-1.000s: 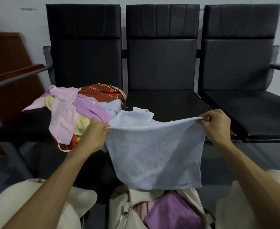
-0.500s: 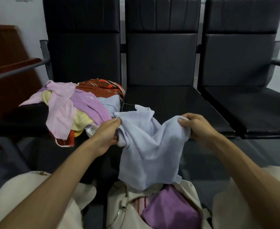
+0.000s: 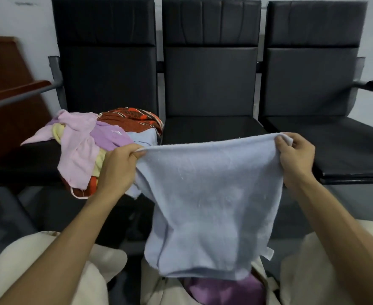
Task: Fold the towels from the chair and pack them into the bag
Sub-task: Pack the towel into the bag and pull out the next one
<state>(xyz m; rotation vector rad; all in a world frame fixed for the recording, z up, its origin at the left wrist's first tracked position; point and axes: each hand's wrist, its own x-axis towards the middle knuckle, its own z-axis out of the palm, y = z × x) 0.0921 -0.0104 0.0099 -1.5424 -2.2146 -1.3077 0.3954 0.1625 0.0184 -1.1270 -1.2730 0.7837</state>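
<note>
**Desk:** What sits nearest the lens on your feed?

**Operator:** From my remote station, I see the person's knees (image 3: 38, 278) in cream trousers along the bottom edge. Between them stands the cream bag (image 3: 154, 291), mouth open, with a purple towel (image 3: 225, 291) lying inside it.

**Desk:** And the towel being worked?

**Operator:** A pale blue towel (image 3: 209, 205) hangs spread out above the bag, and its lower hem covers part of the purple one. The left hand (image 3: 119, 170) pinches the top-left corner, fingers curled round the edge. The right hand (image 3: 295, 159) grips the top-right corner the same way. The top edge runs almost straight between the two fists, in front of the middle seat.

**Desk:** What lies behind the hands?

**Operator:** Just beyond the left hand I see a loose pile of towels (image 3: 88, 146) in pink, lilac, yellow and pale blue, plus one patterned in orange and brown. It sits on the seat of the left chair (image 3: 104, 73) and spills over the front edge. The middle chair (image 3: 209, 84) and the right chair (image 3: 313, 84), both black and padded, stand in the same row. Farthest back I make out a pale wall (image 3: 16, 16) and, at far left, a piece of reddish-brown wooden furniture (image 3: 5, 84).
</note>
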